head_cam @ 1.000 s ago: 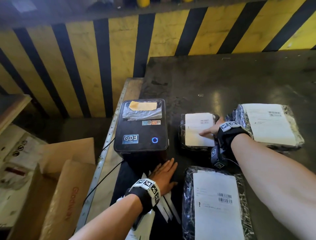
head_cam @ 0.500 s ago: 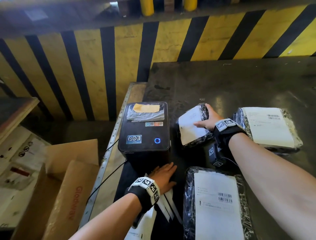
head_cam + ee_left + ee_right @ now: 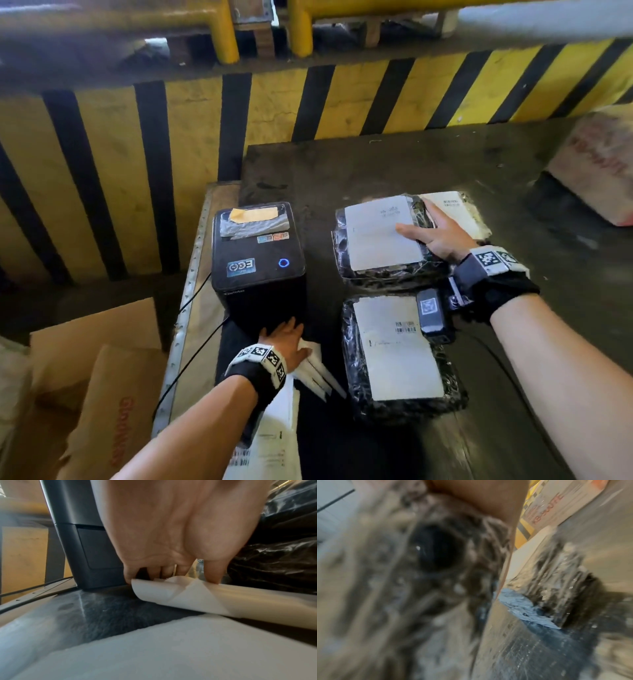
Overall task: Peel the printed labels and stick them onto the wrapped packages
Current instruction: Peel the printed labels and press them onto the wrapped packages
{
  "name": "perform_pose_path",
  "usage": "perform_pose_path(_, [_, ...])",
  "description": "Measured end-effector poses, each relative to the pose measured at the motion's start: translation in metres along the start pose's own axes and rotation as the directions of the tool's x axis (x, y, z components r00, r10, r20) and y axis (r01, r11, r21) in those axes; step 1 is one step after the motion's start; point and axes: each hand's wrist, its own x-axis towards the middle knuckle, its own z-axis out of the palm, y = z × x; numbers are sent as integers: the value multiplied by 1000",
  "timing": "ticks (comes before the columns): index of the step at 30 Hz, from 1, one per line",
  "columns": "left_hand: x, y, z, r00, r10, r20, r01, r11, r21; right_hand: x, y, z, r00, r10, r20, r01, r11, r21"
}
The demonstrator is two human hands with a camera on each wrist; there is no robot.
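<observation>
A black label printer (image 3: 257,263) stands at the table's left. My left hand (image 3: 291,329) lies at its front, and in the left wrist view its fingertips (image 3: 168,573) and thumb hold the curled end of a white label strip (image 3: 180,595). My right hand (image 3: 416,219) grips a small black-wrapped package (image 3: 352,274) with a white label on it, thumb on the label, fingers round its far right edge. This package is tilted and overlaps a second labelled package (image 3: 459,212) behind it. A third labelled package (image 3: 400,353) lies nearest me. The right wrist view is blurred.
The dark table (image 3: 376,164) ends at a metal edge (image 3: 191,291) on the left, with cardboard boxes (image 3: 102,394) below it. A printer cable (image 3: 185,359) runs off that edge. Another carton (image 3: 599,164) sits at the back right. A striped wall (image 3: 171,154) stands behind.
My right hand went from resting flat on the small package's label to gripping it, tilting it up and shifting it right against the far package. My left hand's fingers drew together on the label strip.
</observation>
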Motion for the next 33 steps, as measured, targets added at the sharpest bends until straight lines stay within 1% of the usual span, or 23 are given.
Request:
perform_pose_path(3, [-3,6,-2,1000,-3,-14,4,1000,27,-53,14,-10,998,59,4,-59,996,70])
perform_pose_path(5, [-5,10,-2,999,5,-32,-3,999,49,-82,28,-13,994,104,32,-107,988,115])
perform_pose_path(7, [-7,14,-1,998,22,-59,-18,997,69,-107,39,-11,989,145,34,-148,981,126])
perform_pose_path(10, [-9,18,2,994,33,-100,-23,995,95,-130,53,-2,981,194,22,-195,969,153])
perform_pose_path(14, [-19,22,4,989,52,-139,-37,994,107,-137,60,8,984,179,15,-180,981,73])
perform_pose_path(17, [-32,20,2,982,59,-180,-47,996,75,-137,55,11,988,153,15,-153,988,-30])
perform_pose_path(20, [-43,11,-1,980,56,-192,-51,998,31,-135,56,12,987,159,14,-158,983,-92])
perform_pose_path(23, [-53,-2,-1,980,29,-198,-34,999,-22,-136,61,11,983,182,-15,-181,965,-190])
perform_pose_path(25, [-59,-10,1,976,21,-217,-32,998,-51,-139,60,11,979,204,-23,-203,953,-225])
perform_pose_path(26, [-62,-13,2,975,16,-221,-32,997,-69,-140,58,12,977,209,-37,-212,940,-268])
perform_pose_path(27, [-64,-17,4,975,10,-223,-30,996,-85,-142,54,13,977,204,-69,-215,912,-349])
perform_pose_path(28, [-67,-20,5,975,5,-222,-27,995,-98,-143,49,15,979,163,-122,-201,869,-452])
perform_pose_path(29, [-70,-22,7,975,3,-221,-27,994,-107,-143,43,19,982,77,-172,-160,822,-546])
perform_pose_path(30, [-73,-24,8,974,4,-225,-30,993,-112,-144,36,25,981,-26,-194,-100,786,-610])
perform_pose_path(31, [-77,-26,10,972,6,-236,-34,993,-116,-147,27,34,974,-125,-190,-25,772,-635])
perform_pose_path(33, [-84,-32,14,964,14,-265,-49,990,-129,-154,8,61,941,-311,-134,157,751,-641])
